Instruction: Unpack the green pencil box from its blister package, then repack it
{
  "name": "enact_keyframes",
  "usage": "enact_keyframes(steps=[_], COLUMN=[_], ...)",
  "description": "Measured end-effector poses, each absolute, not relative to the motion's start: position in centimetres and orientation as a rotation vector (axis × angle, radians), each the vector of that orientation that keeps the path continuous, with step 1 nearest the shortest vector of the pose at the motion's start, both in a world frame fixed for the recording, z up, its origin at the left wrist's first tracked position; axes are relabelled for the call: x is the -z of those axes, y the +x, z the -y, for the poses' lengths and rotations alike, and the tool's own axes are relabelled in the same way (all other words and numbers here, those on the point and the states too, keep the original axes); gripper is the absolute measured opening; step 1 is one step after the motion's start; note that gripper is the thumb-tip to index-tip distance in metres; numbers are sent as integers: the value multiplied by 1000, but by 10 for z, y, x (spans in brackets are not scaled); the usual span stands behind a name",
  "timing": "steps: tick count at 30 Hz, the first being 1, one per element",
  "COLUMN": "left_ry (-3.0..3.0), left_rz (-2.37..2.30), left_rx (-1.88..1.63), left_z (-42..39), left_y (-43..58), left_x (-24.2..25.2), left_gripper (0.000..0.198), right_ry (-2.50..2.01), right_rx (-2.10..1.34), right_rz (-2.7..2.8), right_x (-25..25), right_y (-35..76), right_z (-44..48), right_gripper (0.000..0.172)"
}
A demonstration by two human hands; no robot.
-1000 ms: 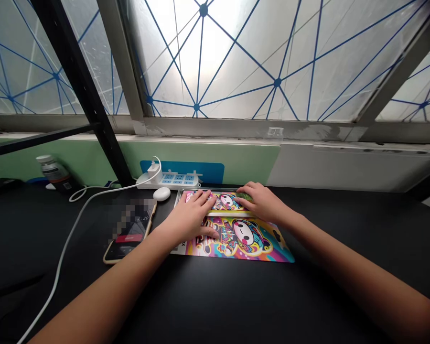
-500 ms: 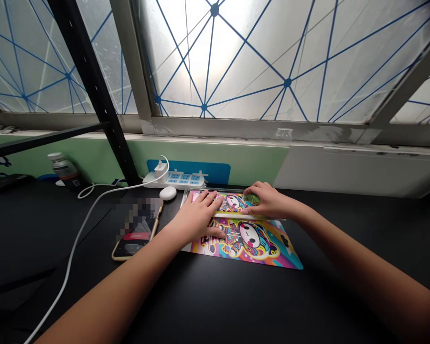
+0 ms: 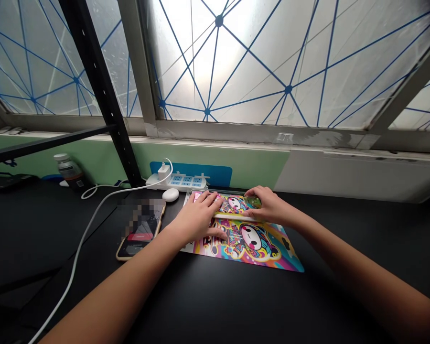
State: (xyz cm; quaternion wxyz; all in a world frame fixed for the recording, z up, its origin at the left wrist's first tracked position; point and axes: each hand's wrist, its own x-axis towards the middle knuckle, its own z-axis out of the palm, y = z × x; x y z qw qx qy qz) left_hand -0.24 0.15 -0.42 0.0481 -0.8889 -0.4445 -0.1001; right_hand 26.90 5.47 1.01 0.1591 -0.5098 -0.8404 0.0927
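Note:
A flat case (image 3: 234,204) printed with a bright cartoon face lies across the rear of the desk, a white strip along its front edge. In front of it spreads a flat sheet (image 3: 258,243) with a matching print; whether the two are joined I cannot tell. My left hand (image 3: 197,217) rests palm down with fingers spread over the case's left part, its thumb reaching onto the sheet. Gripping the case's right end is my right hand (image 3: 268,205), thumb at the front edge and fingers towards the back. The left hand hides part of the print.
Left of the sheet lies a phone (image 3: 139,239), with a white rounded gadget (image 3: 170,195) behind it. A power strip (image 3: 186,181) with a charger stands by the wall. Its white cable (image 3: 80,248) runs down the left side. A bottle (image 3: 69,172) stands beyond a black metal post (image 3: 103,91).
The whole view has shifted slightly down and to the right. Both hands keep nearly the same places on the case, and the sheet lies as before.

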Motion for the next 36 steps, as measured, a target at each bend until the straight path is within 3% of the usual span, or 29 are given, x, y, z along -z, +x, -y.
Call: enact_keyframes(steps=[6, 17, 22, 28, 31, 36], left_ry=[-2495, -2296, -2205, -2283, -2368, -2586], left_rz=[1518, 1578, 1389, 1024, 962, 1178], left_rx=[461, 695, 847, 868, 794, 741], left_z=[-9, -12, 8, 74, 97, 101], left_y=[-9, -23, -19, -17, -20, -21], left_x=[0, -12, -37, -30, -5, 17], left_gripper=[72, 67, 33, 15, 22, 31], right_ry=[-1402, -1073, -999, -890, -777, -728], right_rx=[-188, 197, 413, 460, 451, 396], right_rz=[2357, 2406, 2362, 2307, 2389, 2438], right_x=[-10, -21, -44, -35, -13, 14], right_y=[265, 254, 264, 294, 304, 305], right_z=[-50, -22, 3, 65, 85, 89], right_gripper=[50, 23, 33, 41, 45, 35])
